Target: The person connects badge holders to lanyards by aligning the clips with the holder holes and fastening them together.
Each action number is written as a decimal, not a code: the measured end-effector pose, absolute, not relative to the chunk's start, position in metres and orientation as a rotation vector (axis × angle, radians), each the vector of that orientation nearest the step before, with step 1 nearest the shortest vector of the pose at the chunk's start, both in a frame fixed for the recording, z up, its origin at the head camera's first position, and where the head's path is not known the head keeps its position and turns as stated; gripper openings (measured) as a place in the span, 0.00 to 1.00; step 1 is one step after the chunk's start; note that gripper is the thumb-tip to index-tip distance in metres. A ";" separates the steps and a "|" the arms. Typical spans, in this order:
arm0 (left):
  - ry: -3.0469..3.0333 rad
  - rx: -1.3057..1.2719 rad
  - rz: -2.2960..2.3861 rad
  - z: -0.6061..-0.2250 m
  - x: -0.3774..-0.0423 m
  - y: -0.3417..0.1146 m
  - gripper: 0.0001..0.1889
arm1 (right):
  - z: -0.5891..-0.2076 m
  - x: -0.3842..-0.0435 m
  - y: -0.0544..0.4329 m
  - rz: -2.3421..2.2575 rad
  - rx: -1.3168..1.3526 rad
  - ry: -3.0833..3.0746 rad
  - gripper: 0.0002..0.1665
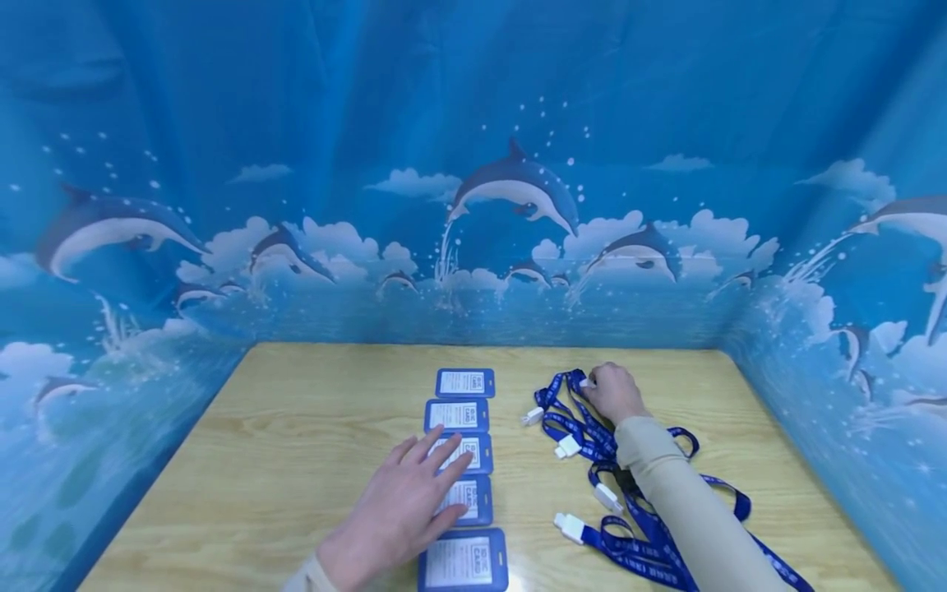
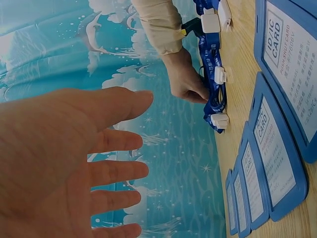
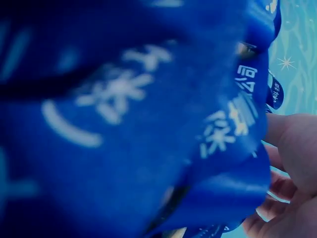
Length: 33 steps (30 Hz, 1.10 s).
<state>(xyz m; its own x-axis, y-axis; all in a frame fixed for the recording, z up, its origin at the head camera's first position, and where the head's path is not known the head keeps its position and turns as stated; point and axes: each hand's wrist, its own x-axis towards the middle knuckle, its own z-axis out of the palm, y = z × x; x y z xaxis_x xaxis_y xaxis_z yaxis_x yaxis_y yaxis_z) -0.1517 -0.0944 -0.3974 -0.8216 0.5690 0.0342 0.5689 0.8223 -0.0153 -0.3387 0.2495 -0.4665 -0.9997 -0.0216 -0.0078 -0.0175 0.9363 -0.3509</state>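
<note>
Booth-like space: dolphin-print curtain (image 1: 385, 99), wooden table (image 1: 296, 419)

On the white inserts (image 2: 292, 69) of my blue card holders (image 1: 464, 561), I read the boxed heading "ID/IC CARD". The nearest one in the left wrist view also says "PUSHSHUT CARD"; its finer lines are too small to make out. My blue lanyards (image 3: 223, 134) carry white Chinese lettering, including "深圳" and "公司".
</note>
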 end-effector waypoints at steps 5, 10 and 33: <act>-2.940 -0.938 0.018 -0.396 -0.151 -0.094 0.31 | -0.469 -0.334 0.253 -0.517 -0.019 3.099 0.19; -2.961 -0.937 -0.010 -0.397 -0.149 -0.094 0.30 | -0.462 -0.326 0.259 -0.573 0.001 3.174 0.22; -2.939 -0.918 -0.084 -0.397 -0.147 -0.096 0.30 | -0.413 -0.299 0.259 -0.696 -0.186 3.267 0.07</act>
